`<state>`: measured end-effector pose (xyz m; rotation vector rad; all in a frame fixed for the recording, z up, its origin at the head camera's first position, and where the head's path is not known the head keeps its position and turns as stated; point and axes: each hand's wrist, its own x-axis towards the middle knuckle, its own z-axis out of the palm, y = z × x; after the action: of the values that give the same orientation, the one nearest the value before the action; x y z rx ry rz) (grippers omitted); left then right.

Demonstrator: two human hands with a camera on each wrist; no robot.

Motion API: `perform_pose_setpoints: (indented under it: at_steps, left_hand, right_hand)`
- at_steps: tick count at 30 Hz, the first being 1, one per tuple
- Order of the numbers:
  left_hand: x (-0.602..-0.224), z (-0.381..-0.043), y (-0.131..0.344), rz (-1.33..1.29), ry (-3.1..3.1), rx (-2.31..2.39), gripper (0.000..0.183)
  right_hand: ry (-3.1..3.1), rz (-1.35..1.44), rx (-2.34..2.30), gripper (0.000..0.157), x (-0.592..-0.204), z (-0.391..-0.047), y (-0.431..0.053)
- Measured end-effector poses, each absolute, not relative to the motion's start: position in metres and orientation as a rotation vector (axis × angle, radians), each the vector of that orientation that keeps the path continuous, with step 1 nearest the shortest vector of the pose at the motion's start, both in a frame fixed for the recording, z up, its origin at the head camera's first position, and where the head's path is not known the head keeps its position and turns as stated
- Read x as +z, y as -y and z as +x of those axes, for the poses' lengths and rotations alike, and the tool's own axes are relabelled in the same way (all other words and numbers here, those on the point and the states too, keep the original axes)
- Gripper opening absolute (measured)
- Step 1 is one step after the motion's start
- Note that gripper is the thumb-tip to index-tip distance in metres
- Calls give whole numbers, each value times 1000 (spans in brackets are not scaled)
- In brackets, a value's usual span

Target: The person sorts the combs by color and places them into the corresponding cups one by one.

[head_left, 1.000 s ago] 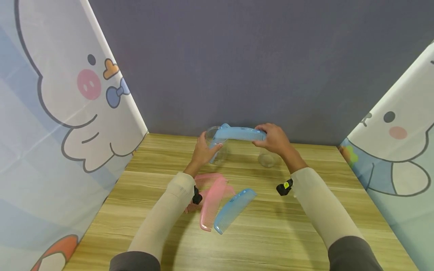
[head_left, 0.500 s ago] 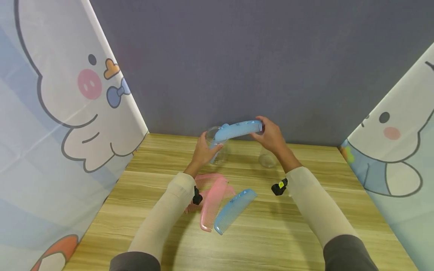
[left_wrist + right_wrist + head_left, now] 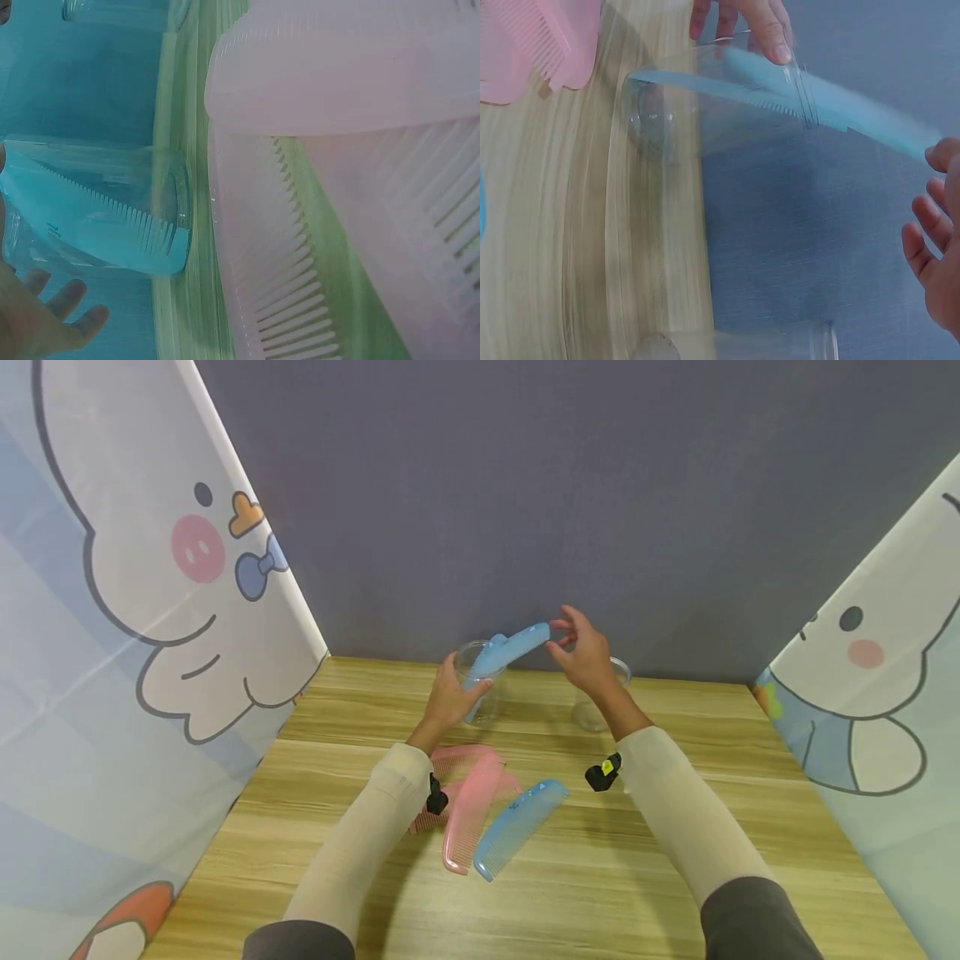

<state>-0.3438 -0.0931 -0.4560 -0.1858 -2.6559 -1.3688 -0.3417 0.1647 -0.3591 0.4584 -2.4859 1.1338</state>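
Observation:
My left hand grips a clear plastic cup from its left side, thumb across the front. One blue comb stands slanted inside that cup, its teeth showing through the wall. A second blue comb leans out over the rim to the right, its lower end in the cup's mouth. Close at its outer end is my right hand, fingers spread apart; in the right wrist view the thumb tip overlaps the comb's end.
A second clear cup stands behind the right forearm. Several pink combs lie piled near the left forearm, with a blue comb beside them. A grey wall rises at the table's back edge.
The second blue comb has tilted up from nearly level, its lower end moving into the cup. My right hand has moved left and up, and its fingers have spread off the comb. The left hand stays put.

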Motion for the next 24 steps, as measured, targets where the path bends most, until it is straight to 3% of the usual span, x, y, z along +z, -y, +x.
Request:
perform_pose_setpoints:
  at_steps: [24]
  left_hand:
    - [-457, -345, 93, -180, 2651, -1392, 104]
  right_hand:
    - [2815, 651, 945, 60, -392, -327, -192]
